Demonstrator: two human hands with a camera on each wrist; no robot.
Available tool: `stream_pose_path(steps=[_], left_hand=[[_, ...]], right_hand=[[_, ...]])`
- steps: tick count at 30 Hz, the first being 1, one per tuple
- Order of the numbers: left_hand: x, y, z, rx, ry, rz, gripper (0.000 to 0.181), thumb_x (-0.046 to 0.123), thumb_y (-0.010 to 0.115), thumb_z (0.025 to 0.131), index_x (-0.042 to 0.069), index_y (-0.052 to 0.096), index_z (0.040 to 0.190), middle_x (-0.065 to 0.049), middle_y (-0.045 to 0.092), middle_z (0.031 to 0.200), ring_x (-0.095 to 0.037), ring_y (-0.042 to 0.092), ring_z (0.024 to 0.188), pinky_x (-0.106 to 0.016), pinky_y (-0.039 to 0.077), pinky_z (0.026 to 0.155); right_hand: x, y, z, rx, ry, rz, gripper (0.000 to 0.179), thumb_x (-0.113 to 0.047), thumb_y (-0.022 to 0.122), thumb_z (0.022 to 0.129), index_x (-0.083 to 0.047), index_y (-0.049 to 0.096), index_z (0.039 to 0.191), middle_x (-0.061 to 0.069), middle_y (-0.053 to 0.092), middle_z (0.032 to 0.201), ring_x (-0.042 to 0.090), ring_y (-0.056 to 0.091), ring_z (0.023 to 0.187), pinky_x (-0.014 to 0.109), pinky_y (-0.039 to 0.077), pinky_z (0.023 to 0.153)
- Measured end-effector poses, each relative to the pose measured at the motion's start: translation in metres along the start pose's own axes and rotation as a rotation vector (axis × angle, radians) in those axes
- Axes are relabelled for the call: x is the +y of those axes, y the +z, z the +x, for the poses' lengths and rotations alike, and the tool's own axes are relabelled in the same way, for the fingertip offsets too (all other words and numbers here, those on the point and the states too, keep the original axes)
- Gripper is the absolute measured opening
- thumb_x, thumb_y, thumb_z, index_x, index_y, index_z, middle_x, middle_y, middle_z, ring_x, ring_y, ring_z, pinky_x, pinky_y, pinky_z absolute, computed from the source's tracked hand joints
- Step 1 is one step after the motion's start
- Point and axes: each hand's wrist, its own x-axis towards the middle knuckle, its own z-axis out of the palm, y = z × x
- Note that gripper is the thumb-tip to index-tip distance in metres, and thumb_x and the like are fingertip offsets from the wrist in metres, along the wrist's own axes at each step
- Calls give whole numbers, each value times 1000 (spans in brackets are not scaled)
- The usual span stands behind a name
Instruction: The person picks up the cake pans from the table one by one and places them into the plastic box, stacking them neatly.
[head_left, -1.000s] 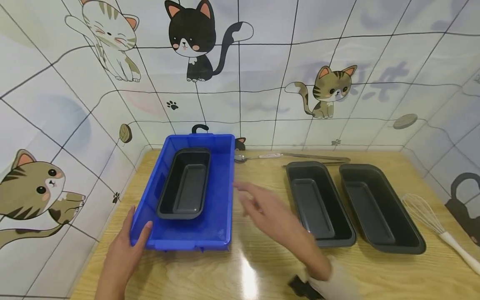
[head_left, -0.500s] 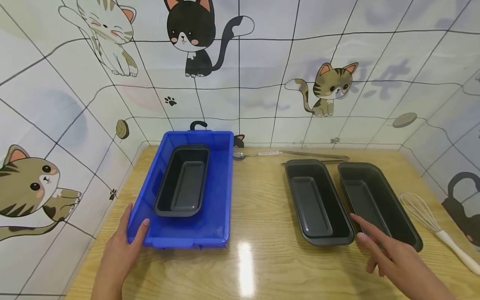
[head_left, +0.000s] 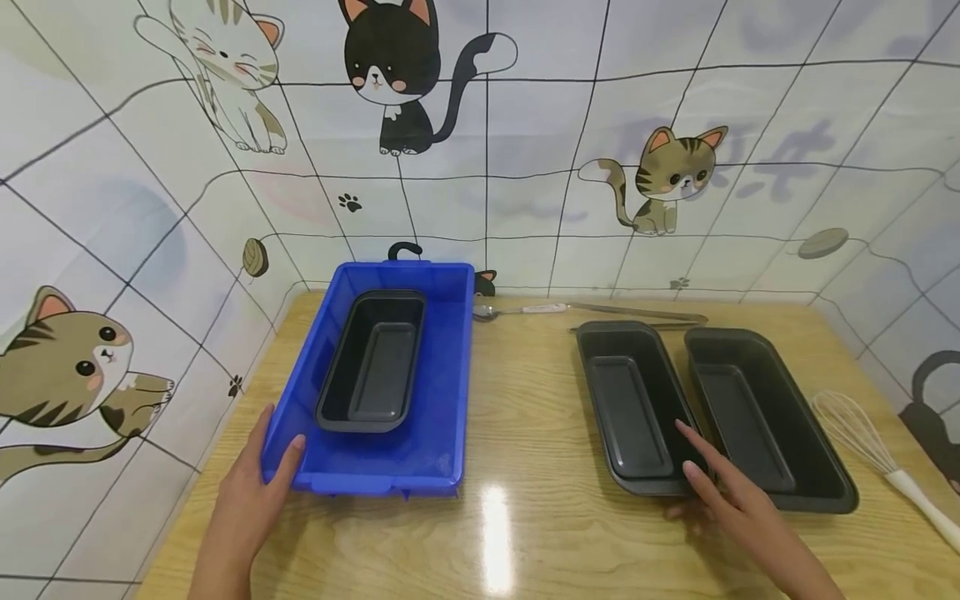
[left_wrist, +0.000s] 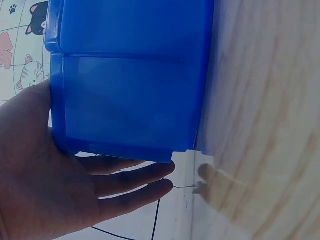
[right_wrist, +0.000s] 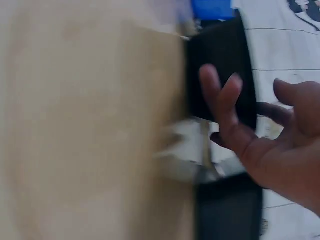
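The right hand (head_left: 738,498), spread, has edged over the right-of-centre pan (head_left: 630,417), perhaps touching, not gripping; the left hand (head_left: 243,498), spread, rests at the tray (head_left: 405,460)

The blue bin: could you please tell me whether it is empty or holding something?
Holding something: in the head view, one dark loaf pan sits inside the blue bin, open side up.

We now see the right hand (head_left: 738,504) (a second ago beside the blue bin (head_left: 442,392)) at the near end of the middle pan (head_left: 626,417).
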Motion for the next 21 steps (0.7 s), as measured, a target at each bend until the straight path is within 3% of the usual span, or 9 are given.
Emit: stream_pose_path(steps=[5,8,10,12,13,14,16,18,21], left_hand=[[-1,1,0,29,29,-15,85,53,47,115,11,6,178,-35,17,178,-63,23,160,-76,23,128],[-2,1,0,28,23,-11,85,53,46,116,11,6,178,-35,16,178,-63,23,160,-77,23,128],[-2,0,0,26,16,-12,85,55,45,115,13,5,178,-35,16,178,-63,22,160,-77,23,127],[-1,1,0,26,18,-18,85,56,45,115,14,5,178,-34,15,179,-62,22,161,-77,22,128],[-1,1,0,22,18,-21,85,56,44,115,14,4,178,-33,15,179,-62,22,161,-77,22,128],[0,1,1,19,18,-22,85,56,44,115,14,4,178,-33,15,179,-62,22,161,-77,22,128],[0,1,1,15,16,-24,85,56,44,115,14,4,178,-33,15,179,-62,22,161,-77,22,128],[0,1,0,13,14,-25,85,55,45,115,14,4,178,-34,15,179,-62,22,161,-77,22,128],[-1,2,0,19,13,-29,84,54,45,116,13,6,178,-35,17,178,-63,23,160,-78,23,127]], right_hand=[[13,9,14,-51,-76,225,67,-20,34,123,-34,-1,178,29,73,133,30,76,74,32,62,75],[16,15,15,52,-68,158,72,-22,43,121,-36,3,178,29,34,174,40,69,130,53,55,107],[19,18,17,119,-56,123,76,-24,50,119,-41,3,177,14,3,185,44,33,163,74,33,122],[22,20,18,138,-54,168,78,-24,52,118,-43,4,177,-4,-3,186,44,-8,169,91,12,116],[25,21,17,142,-51,191,77,-24,52,118,-43,6,177,-13,0,184,30,-11,172,81,6,127],[27,22,17,152,-59,202,74,-23,52,118,-39,11,178,-19,9,182,24,15,171,71,19,131],[30,23,15,166,-73,216,66,-21,51,119,-32,22,177,-19,44,164,12,66,127,44,54,112],[33,23,14,169,-79,233,59,-21,50,119,-27,31,174,-20,61,128,4,56,61,28,56,63],[34,24,15,145,-102,317,53,-19,48,120,-17,37,171,-15,59,125,-4,59,61,26,60,59]])
